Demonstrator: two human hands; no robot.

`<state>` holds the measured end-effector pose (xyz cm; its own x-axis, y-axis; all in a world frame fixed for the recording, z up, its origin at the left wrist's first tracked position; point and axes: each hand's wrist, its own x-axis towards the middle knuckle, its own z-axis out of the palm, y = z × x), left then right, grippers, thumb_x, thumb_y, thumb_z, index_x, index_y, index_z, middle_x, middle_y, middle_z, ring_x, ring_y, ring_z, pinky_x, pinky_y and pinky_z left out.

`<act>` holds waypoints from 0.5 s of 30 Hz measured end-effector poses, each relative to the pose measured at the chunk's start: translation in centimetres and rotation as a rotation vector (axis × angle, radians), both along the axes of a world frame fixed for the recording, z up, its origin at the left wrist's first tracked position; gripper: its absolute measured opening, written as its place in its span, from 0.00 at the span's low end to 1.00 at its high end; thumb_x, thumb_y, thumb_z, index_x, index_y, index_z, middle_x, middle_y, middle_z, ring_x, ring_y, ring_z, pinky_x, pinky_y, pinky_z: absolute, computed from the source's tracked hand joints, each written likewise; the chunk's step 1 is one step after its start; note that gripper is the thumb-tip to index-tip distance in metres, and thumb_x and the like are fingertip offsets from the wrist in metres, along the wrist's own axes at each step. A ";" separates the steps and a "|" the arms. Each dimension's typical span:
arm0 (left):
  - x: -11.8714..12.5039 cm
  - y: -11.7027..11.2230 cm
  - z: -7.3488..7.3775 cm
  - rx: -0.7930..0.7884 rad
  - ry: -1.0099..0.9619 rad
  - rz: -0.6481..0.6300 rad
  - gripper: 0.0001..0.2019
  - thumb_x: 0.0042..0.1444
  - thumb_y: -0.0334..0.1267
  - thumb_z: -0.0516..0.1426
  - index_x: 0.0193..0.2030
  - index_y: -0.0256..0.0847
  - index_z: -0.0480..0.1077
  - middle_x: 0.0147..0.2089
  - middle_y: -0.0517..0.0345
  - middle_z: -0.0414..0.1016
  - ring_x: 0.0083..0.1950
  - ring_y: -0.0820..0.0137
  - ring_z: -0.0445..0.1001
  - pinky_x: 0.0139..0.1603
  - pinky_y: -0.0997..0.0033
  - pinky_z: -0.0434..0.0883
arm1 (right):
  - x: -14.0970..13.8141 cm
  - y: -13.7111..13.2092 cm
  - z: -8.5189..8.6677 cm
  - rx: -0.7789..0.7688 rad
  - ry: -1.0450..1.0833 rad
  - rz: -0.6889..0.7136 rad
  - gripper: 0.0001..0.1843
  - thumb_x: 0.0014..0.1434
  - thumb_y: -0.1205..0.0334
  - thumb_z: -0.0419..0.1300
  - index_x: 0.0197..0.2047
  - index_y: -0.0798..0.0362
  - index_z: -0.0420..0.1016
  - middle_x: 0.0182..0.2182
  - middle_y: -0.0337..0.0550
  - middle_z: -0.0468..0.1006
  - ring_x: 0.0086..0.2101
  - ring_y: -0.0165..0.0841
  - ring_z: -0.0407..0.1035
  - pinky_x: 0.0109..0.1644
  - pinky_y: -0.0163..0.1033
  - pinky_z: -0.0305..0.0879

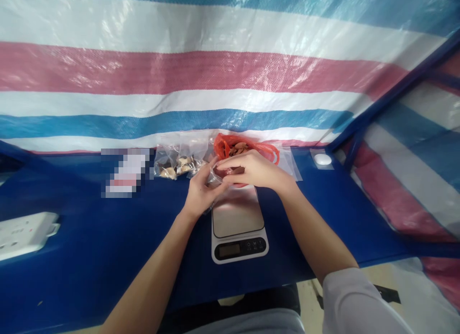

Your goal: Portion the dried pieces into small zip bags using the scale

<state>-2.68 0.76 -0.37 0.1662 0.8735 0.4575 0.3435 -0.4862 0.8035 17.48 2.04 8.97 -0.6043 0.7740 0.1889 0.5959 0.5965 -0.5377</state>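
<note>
You are cupping a small clear bag (215, 175) between your hands, just above the steel top of a kitchen scale (237, 212). The thin, crinkled plastic is catching the light, and your fingers are hiding most of it, so you can't make out what is inside. Your left hand (203, 192) is curling up around the bag from below, and your right hand (251, 168) is closing over it from above, both gripping it. Behind your hands, an orange plastic bag (230, 147) is lying open around rough brown pieces, beside clear packets (176, 164) holding pale, knobbly chunks. A white power strip (21, 233) is sitting on the blue table (79, 257) to your left, and a woven striped tarp (215, 75) is hanging behind everything, its red, white and blue bands glinting.
</note>
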 end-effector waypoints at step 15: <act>-0.3 0.4 -0.7 0.113 0.053 -0.025 0.33 0.57 0.51 0.66 0.66 0.37 0.70 0.59 0.43 0.79 0.59 0.54 0.79 0.61 0.57 0.76 | -0.5 -0.2 -0.7 -0.020 0.079 0.094 0.07 0.64 0.64 0.64 0.39 0.51 0.86 0.30 0.39 0.84 0.29 0.28 0.73 0.37 0.35 0.62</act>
<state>-2.96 1.20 -1.07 0.2138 0.8119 0.5432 0.3704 -0.5819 0.7240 16.97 1.82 8.30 -0.6580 0.7189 0.2243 0.4932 0.6364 -0.5930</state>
